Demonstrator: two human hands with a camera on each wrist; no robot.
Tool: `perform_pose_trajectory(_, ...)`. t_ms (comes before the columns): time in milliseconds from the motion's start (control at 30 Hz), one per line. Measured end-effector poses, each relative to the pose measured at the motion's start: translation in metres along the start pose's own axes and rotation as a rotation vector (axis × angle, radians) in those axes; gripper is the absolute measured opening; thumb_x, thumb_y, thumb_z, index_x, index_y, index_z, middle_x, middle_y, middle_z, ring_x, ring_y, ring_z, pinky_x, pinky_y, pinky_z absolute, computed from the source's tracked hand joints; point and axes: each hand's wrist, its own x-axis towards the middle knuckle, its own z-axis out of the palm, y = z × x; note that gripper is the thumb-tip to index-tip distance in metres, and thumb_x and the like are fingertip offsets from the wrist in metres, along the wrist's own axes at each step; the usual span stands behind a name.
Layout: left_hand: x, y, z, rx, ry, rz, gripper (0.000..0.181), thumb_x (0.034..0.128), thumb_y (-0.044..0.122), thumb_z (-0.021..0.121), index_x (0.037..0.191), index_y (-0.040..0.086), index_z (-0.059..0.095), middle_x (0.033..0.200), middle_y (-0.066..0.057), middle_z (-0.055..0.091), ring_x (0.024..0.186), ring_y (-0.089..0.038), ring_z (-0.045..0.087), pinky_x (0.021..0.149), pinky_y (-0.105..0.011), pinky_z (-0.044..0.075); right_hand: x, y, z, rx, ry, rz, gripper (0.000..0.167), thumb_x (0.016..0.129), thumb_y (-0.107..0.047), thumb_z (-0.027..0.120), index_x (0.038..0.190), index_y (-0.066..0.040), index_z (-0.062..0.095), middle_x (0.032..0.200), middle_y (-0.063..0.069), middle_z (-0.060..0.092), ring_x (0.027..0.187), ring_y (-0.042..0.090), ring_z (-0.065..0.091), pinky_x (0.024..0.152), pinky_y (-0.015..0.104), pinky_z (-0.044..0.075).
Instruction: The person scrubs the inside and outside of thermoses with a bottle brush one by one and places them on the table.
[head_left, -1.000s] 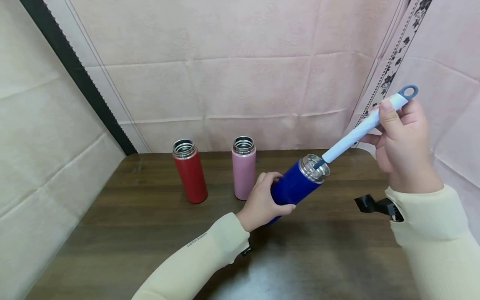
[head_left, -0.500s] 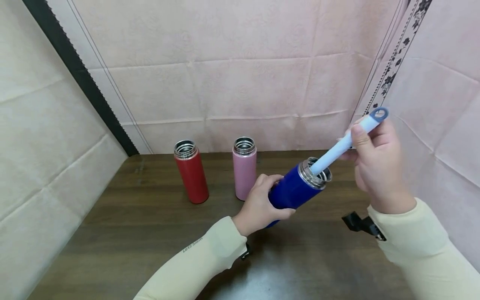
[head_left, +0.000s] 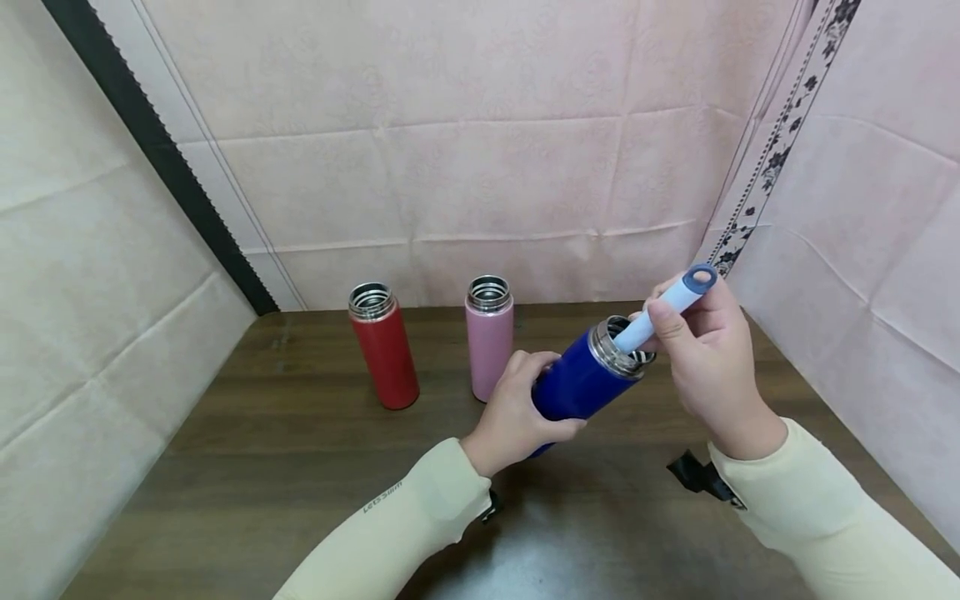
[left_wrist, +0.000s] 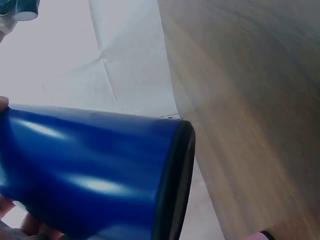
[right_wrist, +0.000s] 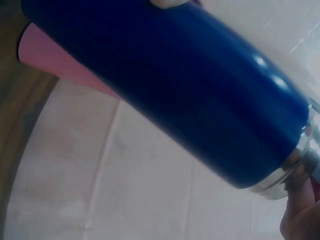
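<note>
My left hand [head_left: 517,417] grips a blue bottle [head_left: 585,379] round its lower body and holds it tilted, its open steel mouth up to the right. In my right hand [head_left: 708,358], thumb and fingers pinch the light-blue handle of what looks like a bottle brush [head_left: 671,304], near its ring end. Most of the handle is inside the bottle; its head is hidden there. The left wrist view shows the bottle's dark base. Close to the steel mouth are the right fingers [right_wrist: 302,212] in the right wrist view.
Behind the left hand a pink bottle [head_left: 489,346] stands upright and uncapped. Farther left stands an uncapped red bottle [head_left: 384,354]. The brown wooden table [head_left: 300,467] is enclosed by pale cloth [head_left: 487,183] at the back and sides.
My right hand has moved down and left, sliding the brush deeper into the blue bottle. The left hand and bottle have barely shifted. Red and pink bottles stay put.
</note>
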Motion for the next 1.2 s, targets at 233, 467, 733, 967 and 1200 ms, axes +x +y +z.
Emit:
perform_pose_trajectory(233, -0.004, 0.003, -0.003, 0.004, -0.037, -0.002, 0.068, 0.073, 0.03, 0.08, 0.132, 0.019, 0.049, 0.12, 0.0, 0.049, 0.117, -0.017, 0.046, 0.093, -0.046, 0.048, 0.001, -0.007, -0.01, 0.219, 0.103, -0.034, 0.007, 0.094, 0.007, 0.05, 0.097, 0.003, 0.055, 0.083, 0.011, 0.057, 0.071, 0.017, 0.067, 0.059, 0.022, 0.056)
perform_pose_trajectory(467, -0.01, -0.006, -0.007, 0.017, -0.053, -0.041, 0.068, 0.0725, 0.03, 0.08, 0.132, 0.019, 0.049, 0.121, -0.001, 0.048, 0.117, -0.019, 0.047, 0.092, -0.048, 0.049, 0.011, -0.019, -0.032, 0.45, 0.234, -0.109, 0.002, 0.093, 0.012, 0.047, 0.094, 0.011, 0.049, 0.079, 0.02, 0.056, 0.06, 0.025, 0.063, 0.05, 0.029, 0.055)
perform_pose_trajectory(733, -0.014, -0.008, -0.009, 0.031, -0.068, -0.033, 0.068, 0.0735, 0.033, 0.079, 0.133, 0.018, 0.049, 0.121, -0.002, 0.048, 0.116, -0.021, 0.048, 0.091, -0.048, 0.049, 0.014, -0.027, -0.039, 0.452, 0.224, -0.16, 0.006, 0.091, 0.012, 0.05, 0.094, 0.014, 0.046, 0.078, 0.022, 0.054, 0.061, 0.029, 0.064, 0.053, 0.031, 0.057)
perform_pose_trajectory(967, -0.017, -0.007, -0.01, 0.031, -0.056, -0.037, 0.067, 0.0735, 0.032, 0.078, 0.132, 0.017, 0.049, 0.121, -0.002, 0.048, 0.116, -0.021, 0.048, 0.092, -0.049, 0.049, 0.015, -0.023, -0.032, 0.393, 0.16, -0.146, 0.003, 0.091, 0.013, 0.05, 0.094, 0.014, 0.049, 0.081, 0.02, 0.056, 0.064, 0.025, 0.062, 0.056, 0.029, 0.057)
perform_pose_trajectory(1200, -0.017, -0.003, -0.008, 0.02, -0.059, -0.027, 0.067, 0.0735, 0.032, 0.079, 0.132, 0.018, 0.049, 0.12, -0.001, 0.049, 0.116, -0.019, 0.048, 0.092, -0.047, 0.049, 0.001, -0.008, -0.016, 0.237, 0.043, -0.039, 0.01, 0.094, 0.008, 0.049, 0.1, 0.004, 0.055, 0.087, 0.011, 0.058, 0.077, 0.018, 0.068, 0.063, 0.024, 0.057)
